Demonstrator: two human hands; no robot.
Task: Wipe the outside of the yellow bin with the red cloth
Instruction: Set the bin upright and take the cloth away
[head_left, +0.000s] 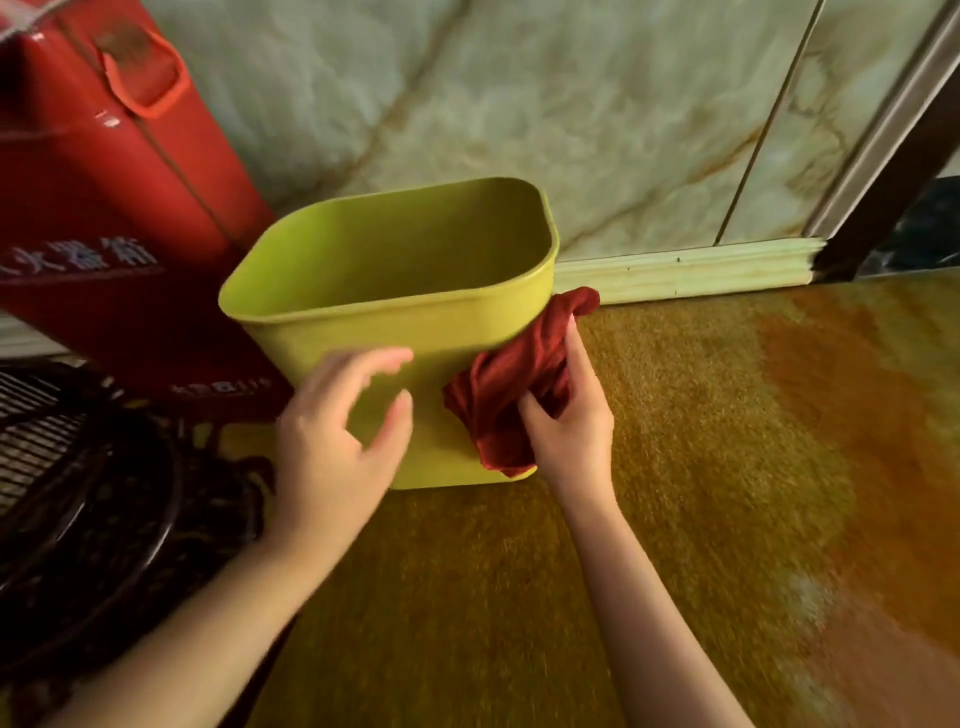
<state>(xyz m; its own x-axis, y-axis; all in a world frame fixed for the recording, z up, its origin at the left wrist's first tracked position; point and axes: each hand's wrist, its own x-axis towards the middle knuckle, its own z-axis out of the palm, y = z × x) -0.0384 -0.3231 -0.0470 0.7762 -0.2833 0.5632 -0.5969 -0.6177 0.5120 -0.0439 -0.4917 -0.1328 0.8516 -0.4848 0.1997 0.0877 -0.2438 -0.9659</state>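
The yellow bin (363, 327) stands upright on the floor, open top towards me and nothing visible inside. My right hand (569, 421) grips the bunched red cloth (511, 384) and presses it against the bin's near right corner, with one end of the cloth wrapped round the right side. My left hand (337, 431) hovers in front of the bin's near wall with fingers spread and curled, blurred; whether it touches the wall I cannot tell.
A large red box (104, 171) with white lettering and an orange handle leans just left of the bin. A dark fan with a wire grille (67, 467) lies at the lower left. A marble wall with skirting (685, 270) runs behind. Glossy amber floor (701, 467) spreads to the right.
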